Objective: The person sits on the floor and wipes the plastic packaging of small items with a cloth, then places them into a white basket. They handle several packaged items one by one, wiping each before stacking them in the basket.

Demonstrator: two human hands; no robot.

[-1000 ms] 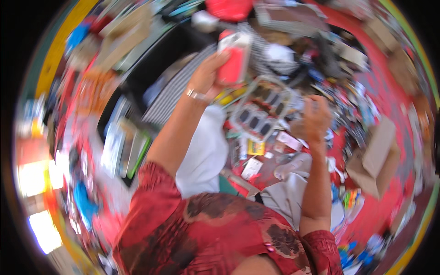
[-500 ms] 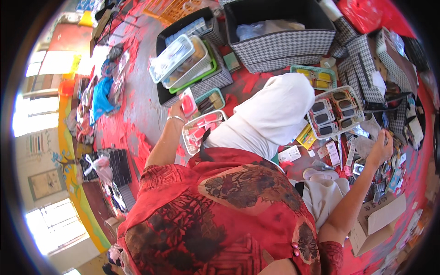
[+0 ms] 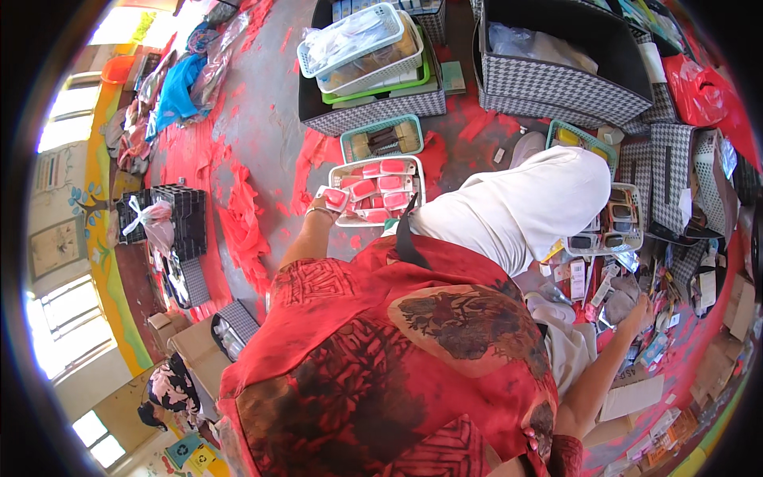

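Note:
My left hand (image 3: 321, 208) is closed on a small white pack with a red front (image 3: 335, 198). It is at the left edge of a white basket (image 3: 419, 170) filled with several similar red-and-white packs (image 3: 393, 182). On the far right, my right hand (image 3: 638, 313) is low over a pile of small goods. Its fingers are closed on a crumpled grey, partly see-through packet (image 3: 620, 304); the fingertips are partly hidden.
Beyond the white basket is a teal basket (image 3: 347, 149). Behind stand houndstooth bins (image 3: 560, 87), one carrying stacked baskets (image 3: 358, 48). Right of my white-trousered leg (image 3: 517, 203) sits a basket of dark-faced packs (image 3: 636, 238). An opened cardboard box (image 3: 632, 397) stands at lower right.
My head view has turned, shifting the scene. My left hand has come down with the red-fronted pack to the basket's edge. My right hand has moved nearer with the grey packet.

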